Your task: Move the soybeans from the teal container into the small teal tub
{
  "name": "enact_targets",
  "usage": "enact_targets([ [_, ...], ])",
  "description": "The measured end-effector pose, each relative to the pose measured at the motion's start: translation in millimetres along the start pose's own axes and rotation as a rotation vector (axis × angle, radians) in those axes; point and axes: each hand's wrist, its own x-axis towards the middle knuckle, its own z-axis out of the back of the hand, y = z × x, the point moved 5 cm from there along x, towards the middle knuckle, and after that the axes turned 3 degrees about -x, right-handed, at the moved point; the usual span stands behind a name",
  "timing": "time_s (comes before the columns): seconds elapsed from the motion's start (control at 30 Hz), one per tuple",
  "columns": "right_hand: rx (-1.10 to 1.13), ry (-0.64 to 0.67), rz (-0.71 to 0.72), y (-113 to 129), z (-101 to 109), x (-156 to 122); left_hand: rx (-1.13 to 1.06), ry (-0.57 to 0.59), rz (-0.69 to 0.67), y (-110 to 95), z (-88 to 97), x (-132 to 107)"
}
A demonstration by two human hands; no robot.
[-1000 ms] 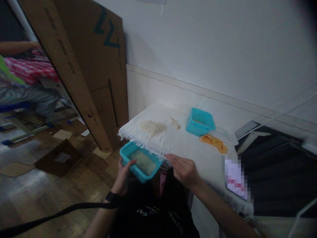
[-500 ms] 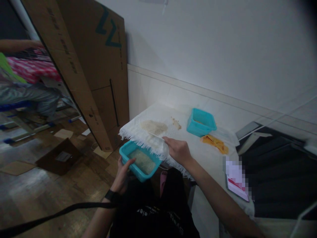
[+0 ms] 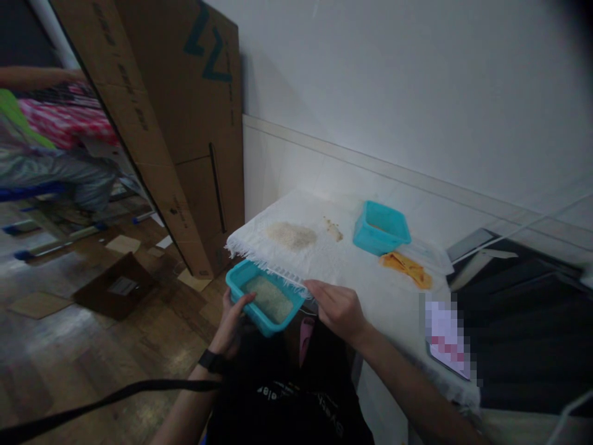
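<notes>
My left hand (image 3: 234, 321) grips the near left side of a turquoise plastic tub (image 3: 265, 326), thumb over its rim. Pale fine grains (image 3: 273, 300) partly fill this tub, which is tucked below the table edge. Pinched in my right hand (image 3: 340, 309) is a thin white strip (image 3: 285, 275); its exact kind is unclear. The strip lies along the fringed edge of a white cloth (image 3: 338, 266), just above the tub. Beyond it, a beige heap of grains (image 3: 291, 235) rests on the cloth.
A second turquoise tub (image 3: 380, 238) stands at the back, beside an orange cloth (image 3: 407, 269) and small brown bits (image 3: 333, 228). To the right is a phone-like device (image 3: 448, 352), its screen blurred. A tall cardboard box (image 3: 185, 123) borders the left; another person sits beyond it.
My right hand has drawn the white strip toward me, from beside the grain heap to the cloth's fringe over the tub. My left hand still holds the tub; the view shifted slightly.
</notes>
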Motion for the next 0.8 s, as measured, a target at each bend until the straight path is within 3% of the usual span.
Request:
enact_targets([
  [0.17, -0.002, -0.033, 0.024, 10.8, 9.3, -2.3, -0.012, 0.001, -0.005, 2.8, 2.5, 3.2],
  [0.3, 0.027, -0.058, -0.082, -6.9, 11.2, 5.4, -0.013, 0.011, -0.010, 3.6, 2.5, 4.6],
  [0.37, 0.002, -0.071, -0.150, -21.2, 5.9, 14.6, -0.010, 0.008, -0.012, 3.9, 2.6, 4.9],
  [0.53, -0.054, 0.035, -0.201, -40.8, -23.7, 37.6, -0.003, 0.000, -0.008, 3.7, 3.0, 5.8],
  [0.67, -0.040, 0.077, -0.153, -31.0, -31.1, 32.6, -0.001, -0.010, -0.019, 0.8, 3.5, 5.2],
  [0.8, 0.029, 0.012, -0.054, -8.6, -15.9, 16.8, -0.014, -0.042, -0.028, -0.8, 3.6, 2.4],
])
